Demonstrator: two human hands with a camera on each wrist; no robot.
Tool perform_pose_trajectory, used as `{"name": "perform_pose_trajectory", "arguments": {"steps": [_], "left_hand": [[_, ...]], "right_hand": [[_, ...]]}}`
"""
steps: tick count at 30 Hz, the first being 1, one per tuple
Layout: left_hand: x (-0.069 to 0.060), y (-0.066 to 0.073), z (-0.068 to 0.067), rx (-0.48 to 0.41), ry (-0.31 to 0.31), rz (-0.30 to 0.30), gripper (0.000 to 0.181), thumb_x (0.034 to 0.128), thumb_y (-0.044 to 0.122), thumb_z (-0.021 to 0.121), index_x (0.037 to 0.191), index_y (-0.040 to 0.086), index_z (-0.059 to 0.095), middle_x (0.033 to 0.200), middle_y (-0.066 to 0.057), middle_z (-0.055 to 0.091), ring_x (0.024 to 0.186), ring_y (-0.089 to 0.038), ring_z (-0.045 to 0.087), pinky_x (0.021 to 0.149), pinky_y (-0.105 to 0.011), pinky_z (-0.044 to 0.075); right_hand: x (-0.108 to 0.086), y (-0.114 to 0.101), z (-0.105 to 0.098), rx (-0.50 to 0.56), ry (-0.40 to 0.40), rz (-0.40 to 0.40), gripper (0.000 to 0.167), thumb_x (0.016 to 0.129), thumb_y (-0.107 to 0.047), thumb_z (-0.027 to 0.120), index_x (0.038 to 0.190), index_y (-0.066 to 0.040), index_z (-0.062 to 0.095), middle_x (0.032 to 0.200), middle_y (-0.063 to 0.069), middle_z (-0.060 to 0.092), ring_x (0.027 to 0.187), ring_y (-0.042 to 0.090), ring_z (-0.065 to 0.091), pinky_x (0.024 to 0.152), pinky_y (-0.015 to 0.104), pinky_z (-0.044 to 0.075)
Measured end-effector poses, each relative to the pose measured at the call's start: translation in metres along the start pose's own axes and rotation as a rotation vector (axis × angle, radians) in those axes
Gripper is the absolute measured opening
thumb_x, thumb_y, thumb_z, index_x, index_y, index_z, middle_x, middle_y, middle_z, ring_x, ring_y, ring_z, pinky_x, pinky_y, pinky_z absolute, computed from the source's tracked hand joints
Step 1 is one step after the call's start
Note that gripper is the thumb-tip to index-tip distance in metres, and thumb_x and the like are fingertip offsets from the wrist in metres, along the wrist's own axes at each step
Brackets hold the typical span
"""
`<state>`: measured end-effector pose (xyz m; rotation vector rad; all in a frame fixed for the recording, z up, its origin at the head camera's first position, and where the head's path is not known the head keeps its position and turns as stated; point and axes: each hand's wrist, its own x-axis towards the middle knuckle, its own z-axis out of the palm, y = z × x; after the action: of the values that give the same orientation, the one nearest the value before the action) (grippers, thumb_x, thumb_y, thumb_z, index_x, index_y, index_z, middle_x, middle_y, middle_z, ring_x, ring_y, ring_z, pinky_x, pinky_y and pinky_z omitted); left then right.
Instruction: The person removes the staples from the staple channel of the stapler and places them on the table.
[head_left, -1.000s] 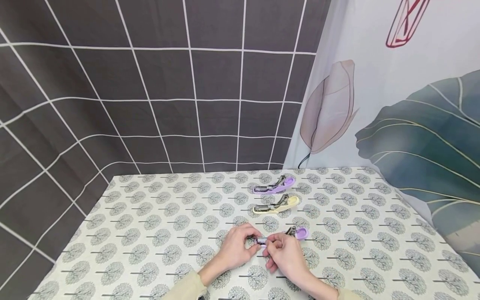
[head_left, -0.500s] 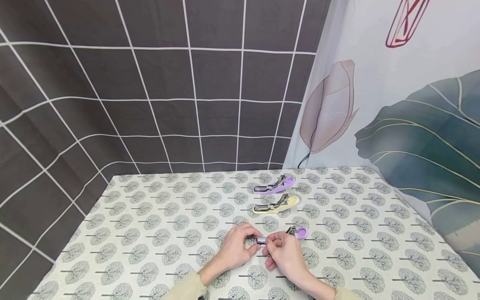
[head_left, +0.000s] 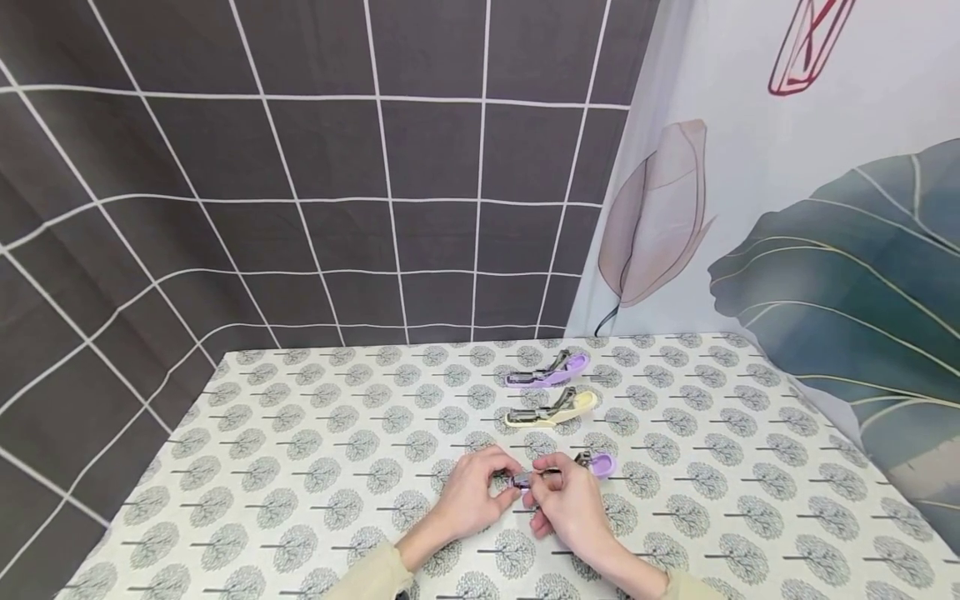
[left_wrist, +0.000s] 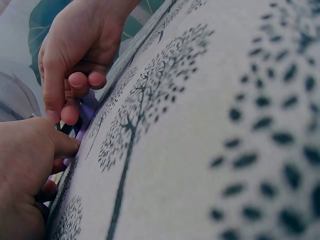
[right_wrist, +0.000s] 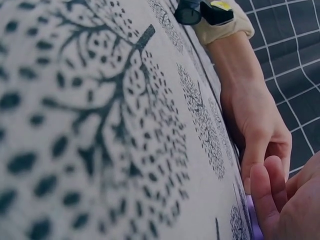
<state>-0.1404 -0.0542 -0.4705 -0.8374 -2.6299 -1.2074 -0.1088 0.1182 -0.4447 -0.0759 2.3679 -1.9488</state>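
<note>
A slim purple plastic device with a metal mechanism (head_left: pixel 602 465) lies low over the table, with its oval-recessed end pointing right. My left hand (head_left: pixel 474 492) pinches its left end between thumb and fingers. At its middle, my right hand (head_left: pixel 576 507) has thumb and fingertips on the metal part, covering much of it. A dark metal piece shows between the two hands. In the left wrist view, both hands meet at the device, and only a purple strip (left_wrist: pixel 89 107) shows. The right wrist view shows a purple edge (right_wrist: pixel 254 217) below the fingertips. Its exact kind is unclear.
Behind the hands lie a similar yellow device (head_left: pixel 555 414) and another purple one (head_left: pixel 547 375), both with raised metal arms. A tree-patterned cloth (head_left: pixel 315 492) covers the table. A dark gridded curtain (head_left: pixel 322 233) hangs behind, and a leaf-printed one at right.
My right index finger has lifted and spread a little from the thumb. The metal between my hands, bright before, now looks darker. The left hand has stayed in place.
</note>
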Motion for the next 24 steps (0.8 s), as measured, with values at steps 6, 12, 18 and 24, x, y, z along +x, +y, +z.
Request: {"name": "perform_pose_trajectory", "arguments": {"steps": [6,12,18,24], "left_hand": [[-0.0001,0.0003,-0.0007,-0.007,-0.018,-0.026,0.023,0.0784,0.008,0.081,0.098,0.018,0.074,0.095,0.016,0.065,0.07,-0.001,0.047,0.069,-0.02,0.04],[-0.0002,0.0023,-0.0018,-0.008,-0.024,-0.038,0.023,0.079,0.007,0.08,0.099,0.017,0.074,0.096,0.015,0.065,0.07,-0.002,0.048,0.069,-0.021,0.04],[0.0,0.0025,-0.0019,-0.007,-0.033,-0.044,0.024,0.0795,0.008,0.08,0.101,0.017,0.073,0.097,0.014,0.065,0.071,-0.002,0.049,0.073,-0.023,0.04],[-0.0001,0.0008,-0.0014,-0.009,-0.028,-0.035,0.024,0.0788,0.007,0.08,0.1,0.015,0.073,0.096,0.013,0.066,0.069,-0.001,0.048,0.069,-0.02,0.04]], "right_hand": [[0.0006,0.0009,-0.0011,-0.016,-0.02,-0.018,0.018,0.092,0.007,0.059,0.109,0.014,0.059,0.069,0.012,0.066,0.044,0.024,0.061,0.042,0.039,0.054],[0.0007,0.0014,-0.0024,-0.012,-0.031,-0.019,0.016,0.093,0.007,0.059,0.107,0.014,0.06,0.069,0.012,0.066,0.044,0.023,0.06,0.042,0.039,0.053],[0.0003,0.0013,-0.003,0.003,-0.033,-0.008,0.018,0.094,0.006,0.059,0.109,0.014,0.059,0.07,0.013,0.066,0.044,0.023,0.06,0.043,0.039,0.054],[-0.0006,-0.0002,-0.0039,0.028,-0.022,0.002,0.02,0.094,0.006,0.059,0.112,0.015,0.057,0.071,0.014,0.066,0.045,0.022,0.06,0.043,0.04,0.054]]}}
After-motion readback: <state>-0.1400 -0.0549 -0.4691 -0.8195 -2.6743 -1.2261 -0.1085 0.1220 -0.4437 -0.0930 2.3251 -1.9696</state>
